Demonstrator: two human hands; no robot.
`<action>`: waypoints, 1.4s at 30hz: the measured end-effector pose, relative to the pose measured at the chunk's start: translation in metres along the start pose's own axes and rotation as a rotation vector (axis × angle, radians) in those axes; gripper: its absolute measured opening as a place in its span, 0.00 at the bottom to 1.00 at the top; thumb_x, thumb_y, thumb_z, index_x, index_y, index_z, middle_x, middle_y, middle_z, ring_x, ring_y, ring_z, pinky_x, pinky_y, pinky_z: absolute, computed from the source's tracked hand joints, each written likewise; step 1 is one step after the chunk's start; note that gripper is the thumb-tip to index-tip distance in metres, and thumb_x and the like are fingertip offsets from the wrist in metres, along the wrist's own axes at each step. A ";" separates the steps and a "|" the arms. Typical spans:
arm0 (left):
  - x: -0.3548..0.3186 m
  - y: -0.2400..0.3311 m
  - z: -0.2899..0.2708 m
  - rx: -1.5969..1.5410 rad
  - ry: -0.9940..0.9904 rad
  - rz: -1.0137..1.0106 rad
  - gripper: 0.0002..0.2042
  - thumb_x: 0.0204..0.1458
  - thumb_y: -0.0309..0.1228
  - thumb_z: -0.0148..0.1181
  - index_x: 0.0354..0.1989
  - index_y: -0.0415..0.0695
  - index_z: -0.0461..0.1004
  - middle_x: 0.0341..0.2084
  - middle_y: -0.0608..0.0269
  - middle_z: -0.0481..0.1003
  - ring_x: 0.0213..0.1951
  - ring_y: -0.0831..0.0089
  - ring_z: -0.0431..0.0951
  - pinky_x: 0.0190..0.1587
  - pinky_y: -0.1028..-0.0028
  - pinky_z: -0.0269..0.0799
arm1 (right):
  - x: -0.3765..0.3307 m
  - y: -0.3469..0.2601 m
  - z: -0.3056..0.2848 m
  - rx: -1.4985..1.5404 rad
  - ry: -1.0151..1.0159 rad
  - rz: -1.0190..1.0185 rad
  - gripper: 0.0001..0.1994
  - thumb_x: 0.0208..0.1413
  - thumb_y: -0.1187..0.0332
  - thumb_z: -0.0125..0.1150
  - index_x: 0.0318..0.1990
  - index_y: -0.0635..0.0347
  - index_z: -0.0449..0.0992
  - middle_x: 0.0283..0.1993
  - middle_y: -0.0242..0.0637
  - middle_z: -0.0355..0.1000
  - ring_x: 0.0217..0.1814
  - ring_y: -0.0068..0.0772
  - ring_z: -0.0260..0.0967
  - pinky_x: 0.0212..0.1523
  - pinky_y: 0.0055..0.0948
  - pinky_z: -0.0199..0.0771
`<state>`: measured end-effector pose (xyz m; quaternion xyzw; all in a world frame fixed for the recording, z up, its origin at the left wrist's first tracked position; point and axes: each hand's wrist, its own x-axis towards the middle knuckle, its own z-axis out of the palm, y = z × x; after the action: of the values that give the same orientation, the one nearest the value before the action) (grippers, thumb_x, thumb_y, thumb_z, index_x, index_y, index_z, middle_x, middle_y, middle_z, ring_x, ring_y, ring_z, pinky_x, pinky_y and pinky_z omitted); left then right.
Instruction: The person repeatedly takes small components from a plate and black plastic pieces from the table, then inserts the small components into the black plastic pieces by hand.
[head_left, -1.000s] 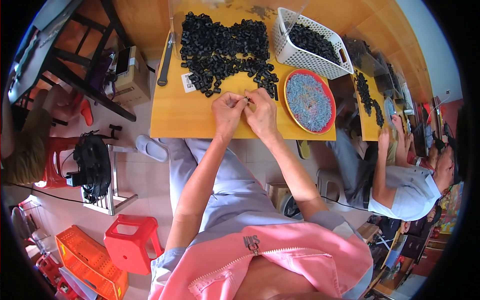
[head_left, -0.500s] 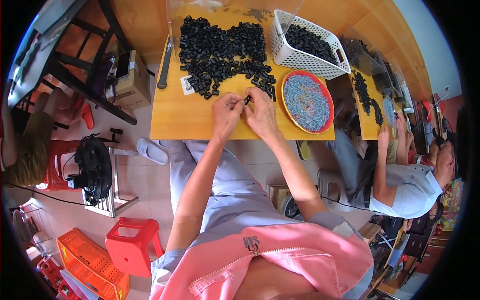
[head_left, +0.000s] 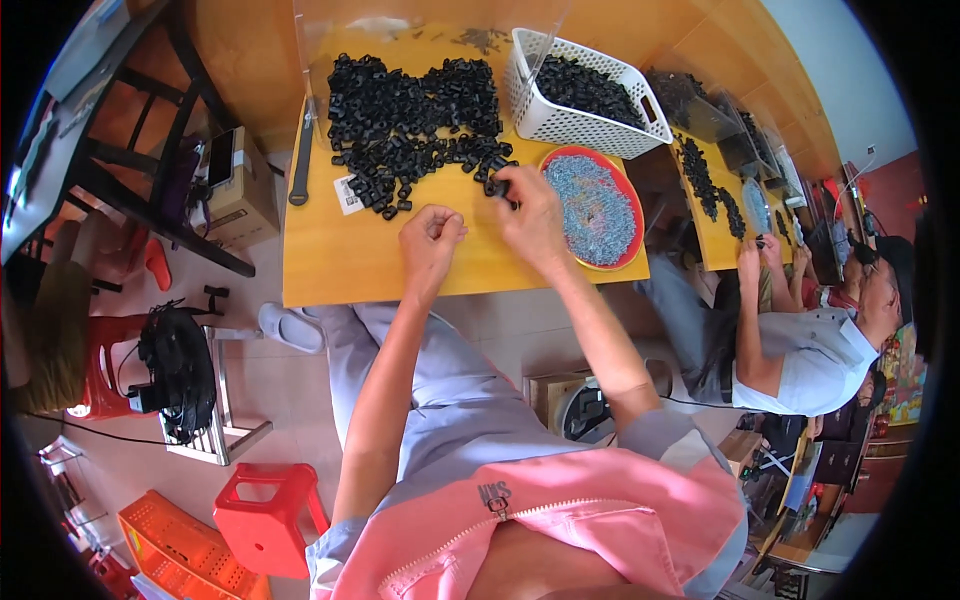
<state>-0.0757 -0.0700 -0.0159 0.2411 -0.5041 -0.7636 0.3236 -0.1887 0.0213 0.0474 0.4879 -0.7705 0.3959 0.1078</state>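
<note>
A large pile of small black plastic parts (head_left: 410,120) lies across the far half of a yellow table (head_left: 340,260). My right hand (head_left: 528,208) reaches to the pile's right edge, fingers pinched on a black part (head_left: 498,186). My left hand (head_left: 432,236) hovers over the bare table front, curled into a fist; whether anything is inside it is hidden. A red plate (head_left: 612,267) full of small silvery-blue pieces sits just right of my right hand. A white slotted basket (head_left: 560,125) with more black parts stands behind the plate.
A long black tool (head_left: 300,160) and a small white card (head_left: 348,195) lie at the table's left. A cardboard box (head_left: 240,190), black bag on a metal stool (head_left: 180,365), red stool (head_left: 270,515) and orange crate (head_left: 175,550) stand left. Another person (head_left: 800,350) works at the right.
My hands were together at the table's front middle, working one small piece. The right hand has since moved up and right to the pile; the left has stayed, closed.
</note>
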 end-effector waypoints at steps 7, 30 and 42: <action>-0.002 0.000 0.006 0.059 -0.043 0.023 0.03 0.48 0.22 0.54 0.28 0.34 0.70 0.22 0.64 0.72 0.27 0.76 0.76 0.31 0.81 0.73 | 0.098 0.079 -0.080 -0.063 0.200 -0.041 0.17 0.41 0.83 0.56 0.43 0.62 0.73 0.38 0.38 0.71 0.35 0.28 0.70 0.34 0.23 0.73; 0.000 -0.007 0.002 0.136 -0.041 0.058 0.01 0.45 0.19 0.54 0.26 0.34 0.70 0.20 0.66 0.72 0.24 0.82 0.72 0.29 0.82 0.70 | -0.036 0.118 -0.077 -0.228 -0.170 0.470 0.08 0.37 0.78 0.61 0.29 0.63 0.74 0.26 0.42 0.72 0.29 0.38 0.71 0.32 0.32 0.69; 0.028 0.015 0.021 0.425 -0.085 -0.050 0.04 0.44 0.20 0.54 0.29 0.37 0.73 0.23 0.60 0.74 0.24 0.76 0.76 0.28 0.79 0.72 | -0.044 0.116 -0.087 0.265 0.132 0.653 0.08 0.44 0.80 0.57 0.35 0.65 0.75 0.28 0.31 0.72 0.27 0.18 0.66 0.28 0.19 0.67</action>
<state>-0.1057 -0.0821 0.0049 0.2839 -0.6608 -0.6573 0.2251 -0.2826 0.1373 0.0220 0.1992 -0.8191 0.5365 -0.0393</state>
